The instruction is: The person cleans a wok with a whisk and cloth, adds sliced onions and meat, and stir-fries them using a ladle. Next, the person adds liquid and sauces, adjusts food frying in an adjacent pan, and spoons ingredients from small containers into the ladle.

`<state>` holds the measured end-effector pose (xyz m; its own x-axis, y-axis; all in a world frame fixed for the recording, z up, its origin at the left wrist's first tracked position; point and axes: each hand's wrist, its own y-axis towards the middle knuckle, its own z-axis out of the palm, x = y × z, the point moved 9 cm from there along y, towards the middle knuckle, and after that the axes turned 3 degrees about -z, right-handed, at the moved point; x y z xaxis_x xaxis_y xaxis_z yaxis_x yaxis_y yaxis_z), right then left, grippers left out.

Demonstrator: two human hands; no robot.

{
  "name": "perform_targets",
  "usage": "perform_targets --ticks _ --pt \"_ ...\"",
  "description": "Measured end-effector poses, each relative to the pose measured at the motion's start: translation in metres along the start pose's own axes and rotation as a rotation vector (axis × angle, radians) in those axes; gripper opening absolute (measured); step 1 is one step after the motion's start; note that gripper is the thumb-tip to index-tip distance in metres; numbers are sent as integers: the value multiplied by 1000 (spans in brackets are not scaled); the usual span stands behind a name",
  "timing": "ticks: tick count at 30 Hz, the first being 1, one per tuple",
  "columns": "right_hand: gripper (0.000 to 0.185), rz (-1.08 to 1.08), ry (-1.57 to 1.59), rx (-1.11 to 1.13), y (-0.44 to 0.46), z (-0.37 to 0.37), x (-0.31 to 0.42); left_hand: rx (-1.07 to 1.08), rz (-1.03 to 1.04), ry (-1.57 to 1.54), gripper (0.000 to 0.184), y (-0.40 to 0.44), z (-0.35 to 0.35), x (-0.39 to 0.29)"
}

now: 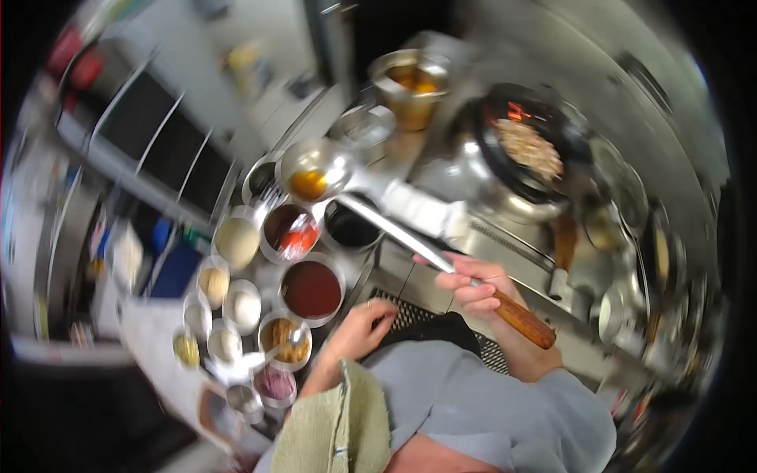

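My right hand (481,288) is wrapped round the wooden handle of a metal ladle (394,229). The ladle's round bowl reaches up and left over the containers and holds a little orange-yellow liquid (308,184). My left hand (367,325) hangs near my waist, fingers loosely bent, with nothing seen in it. Closest to it are a pot of dark red sauce (313,289) and a container of brown food with a spoon (285,340). At the upper right, a black wok (493,150) on the stove holds pale sliced food (530,148).
Several round containers of seasonings stand at the left, including white powder (242,307) and chopped purple food (275,384). A metal pot of orange liquid (410,79) stands beyond the ladle. A rolled white cloth (422,209) lies by the stove. Pans and utensils line the right side.
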<state>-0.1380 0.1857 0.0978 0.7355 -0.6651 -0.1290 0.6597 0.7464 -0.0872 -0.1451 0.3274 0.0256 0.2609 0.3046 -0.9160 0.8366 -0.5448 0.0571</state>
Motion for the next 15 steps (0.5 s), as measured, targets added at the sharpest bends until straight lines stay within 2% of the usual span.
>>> perform_targets --ticks 2,4,5,6,7,8,10,11,13,14,15 --pt "56 -138 80 71 -31 17 18 147 7 39 18 29 25 -8" --pt "56 -257 -58 124 -67 30 47 247 90 50 18 64 51 -27" --pt "58 -348 -287 55 -86 27 71 283 121 56 18 84 65 -34" --pt "60 -425 -505 -36 -105 26 96 308 141 61 18 103 79 -40" --pt "62 -520 -808 -259 -127 26 120 353 173 70 18 123 98 -49" --pt "65 -607 -1095 -326 -144 21 149 287 283 136 18 145 110 -66" --pt "69 -801 -1885 -844 -186 19 201 185 461 213 20 188 135 -94" --pt "69 -824 -1872 -860 -200 8 220 152 533 219 22 212 151 -108" --pt "75 -873 -2388 -1247 -236 7 248 -39 589 429 23 261 177 -134" --pt "75 -884 -2381 -1264 -250 12 252 -30 601 426 23 287 195 -140" --pt "77 -839 -2400 -1210 -261 20 253 -126 640 492 21 311 206 -147"
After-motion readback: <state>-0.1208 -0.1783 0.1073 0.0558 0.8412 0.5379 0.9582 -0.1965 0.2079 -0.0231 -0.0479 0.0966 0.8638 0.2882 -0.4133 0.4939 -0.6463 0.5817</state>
